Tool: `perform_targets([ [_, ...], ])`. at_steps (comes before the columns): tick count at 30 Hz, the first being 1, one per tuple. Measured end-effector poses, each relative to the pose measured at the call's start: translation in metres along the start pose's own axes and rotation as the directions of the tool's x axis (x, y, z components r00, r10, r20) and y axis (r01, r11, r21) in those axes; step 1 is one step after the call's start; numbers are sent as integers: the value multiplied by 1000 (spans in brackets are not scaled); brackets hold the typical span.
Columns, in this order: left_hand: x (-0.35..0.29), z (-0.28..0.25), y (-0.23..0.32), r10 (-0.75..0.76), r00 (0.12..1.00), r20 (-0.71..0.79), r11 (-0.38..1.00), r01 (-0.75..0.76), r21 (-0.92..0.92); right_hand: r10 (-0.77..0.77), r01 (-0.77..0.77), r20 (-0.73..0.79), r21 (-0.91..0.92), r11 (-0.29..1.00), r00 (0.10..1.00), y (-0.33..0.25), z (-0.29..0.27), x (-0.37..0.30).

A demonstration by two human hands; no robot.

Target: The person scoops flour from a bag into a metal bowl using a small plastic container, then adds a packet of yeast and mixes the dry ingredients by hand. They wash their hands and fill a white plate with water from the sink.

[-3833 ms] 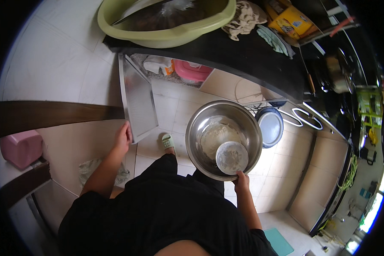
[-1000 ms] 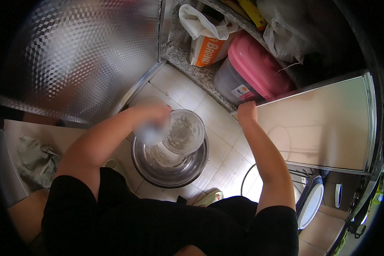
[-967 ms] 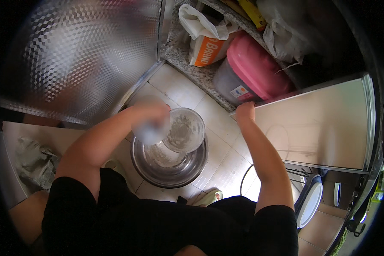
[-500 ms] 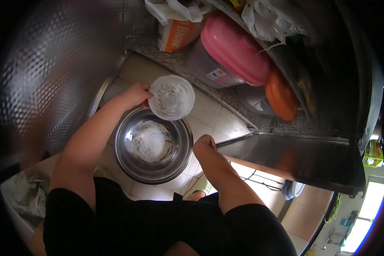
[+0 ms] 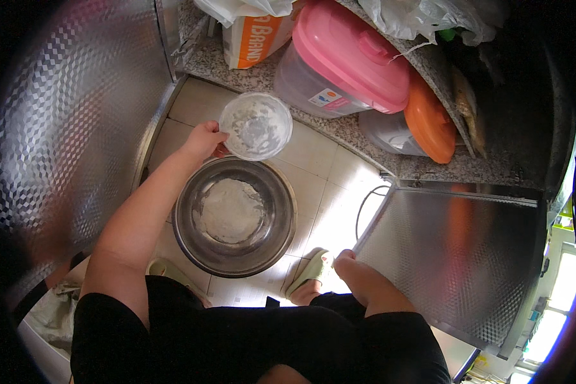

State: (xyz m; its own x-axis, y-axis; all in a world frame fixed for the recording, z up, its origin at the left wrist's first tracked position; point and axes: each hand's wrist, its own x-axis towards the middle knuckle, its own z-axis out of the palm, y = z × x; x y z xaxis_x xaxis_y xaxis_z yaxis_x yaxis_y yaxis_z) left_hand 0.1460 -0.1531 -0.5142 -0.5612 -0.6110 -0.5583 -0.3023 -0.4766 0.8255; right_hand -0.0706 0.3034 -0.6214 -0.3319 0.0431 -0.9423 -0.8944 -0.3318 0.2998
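Note:
My left hand (image 5: 210, 139) grips the rim of a clear plastic bowl (image 5: 256, 127), whose inside is dusted with white powder. Below it, a wide steel basin (image 5: 281, 217) rests on the tiled floor with a mound of white, flour-like powder (image 5: 230, 210) in it. The bowl hangs over the basin's far rim, tilted so its inside shows. To the right, my right hand (image 5: 345, 257) is closed at the near edge of a patterned metal cabinet door (image 5: 448, 256); its fingers are partly hidden.
Inside the cabinet stand a pink-lidded clear bin (image 5: 352, 57), an orange-lidded container (image 5: 429, 121) and an orange-and-white package (image 5: 256, 40). Another metal door (image 5: 64, 128) stands at the left. My slippered foot (image 5: 308, 275) is near the basin. A pale bin (image 5: 54, 320) sits at lower left.
The right cabinet door has swung wider toward me, with my right hand moving right and nearer along with it. My left hand still holds the bowl in about the same place.

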Motion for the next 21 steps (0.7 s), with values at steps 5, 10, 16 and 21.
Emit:
perform_targets([
  [5,-17,-3,1,-11,998,-61,999,9,-37,-158,189,-167,195,962,973,38,-4,0],
  [10,-24,-11,4,25,999,-47,1000,-26,-13,10,683,-693,708,-180,721,114,-145,-28],
  [16,-46,-19,12,29,993,-117,999,-24,48,602,420,-714,-453,-787,358,233,-269,-182],
  [21,-48,-18,20,73,992,-104,996,-67,55,676,478,-542,-479,-736,498,263,-259,-170],
])
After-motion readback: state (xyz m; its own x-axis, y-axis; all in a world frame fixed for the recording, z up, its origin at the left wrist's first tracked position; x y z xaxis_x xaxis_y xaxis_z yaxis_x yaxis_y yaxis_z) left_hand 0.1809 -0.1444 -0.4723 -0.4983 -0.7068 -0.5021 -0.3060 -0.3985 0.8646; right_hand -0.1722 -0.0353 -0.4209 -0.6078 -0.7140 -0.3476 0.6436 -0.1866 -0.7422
